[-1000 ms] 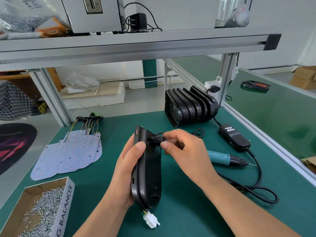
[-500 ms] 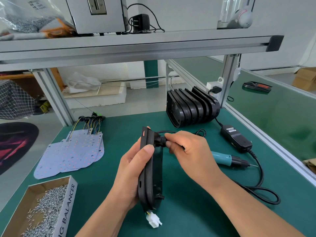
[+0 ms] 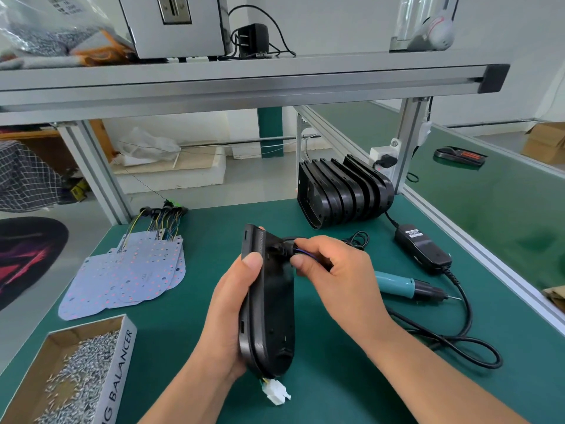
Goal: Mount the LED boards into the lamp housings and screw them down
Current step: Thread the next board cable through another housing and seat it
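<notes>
Over the counter, risks a strained wire lead if tugged too hard through the lamp housing wall. Stands on edge, gripped along its left side by the left hand, with the right hand pinching the lead just right of its top.

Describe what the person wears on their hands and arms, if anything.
The left hand and right hand are bare: no gloves, rings, watch or wristband. No sleeves show; both arms are uncovered down to the picture's bottom edge. The fingernails that show are short and unpainted.
</notes>
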`<state>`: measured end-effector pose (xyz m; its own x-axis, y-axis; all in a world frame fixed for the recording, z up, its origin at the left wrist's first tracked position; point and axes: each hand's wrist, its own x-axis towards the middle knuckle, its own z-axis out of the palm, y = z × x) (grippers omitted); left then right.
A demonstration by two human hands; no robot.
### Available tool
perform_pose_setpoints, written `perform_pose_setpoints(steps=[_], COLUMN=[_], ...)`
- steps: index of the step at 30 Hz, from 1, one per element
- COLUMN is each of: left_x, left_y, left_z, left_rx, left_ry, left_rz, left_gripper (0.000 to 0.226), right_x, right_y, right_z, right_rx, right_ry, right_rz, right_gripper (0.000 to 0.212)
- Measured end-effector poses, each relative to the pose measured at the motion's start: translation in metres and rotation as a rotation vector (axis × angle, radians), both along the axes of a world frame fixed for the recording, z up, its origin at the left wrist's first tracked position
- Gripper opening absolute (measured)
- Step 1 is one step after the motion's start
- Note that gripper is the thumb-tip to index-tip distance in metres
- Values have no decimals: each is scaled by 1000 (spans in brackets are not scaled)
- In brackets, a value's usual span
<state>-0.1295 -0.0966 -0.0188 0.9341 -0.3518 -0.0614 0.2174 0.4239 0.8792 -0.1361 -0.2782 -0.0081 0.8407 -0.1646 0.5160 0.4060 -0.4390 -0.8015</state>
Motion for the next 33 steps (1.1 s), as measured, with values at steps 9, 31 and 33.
perform_pose_setpoints(steps=[9,31,33], left_x=[-2,1,2], left_y=[2,17,14], left_z=[5,25,23], left_rx=[32,450,628], left_ry=[-40,-274,-270], left_rz=[1,171,262], left_gripper=[85,73,84], right_x=[5,7,15], right_y=[-2,1,5], right_z=[0,-9,-17], right_rx=[-81,-357,-593], right_ry=[8,43,5], right_rz=[32,85,60], right_gripper=[14,10,18])
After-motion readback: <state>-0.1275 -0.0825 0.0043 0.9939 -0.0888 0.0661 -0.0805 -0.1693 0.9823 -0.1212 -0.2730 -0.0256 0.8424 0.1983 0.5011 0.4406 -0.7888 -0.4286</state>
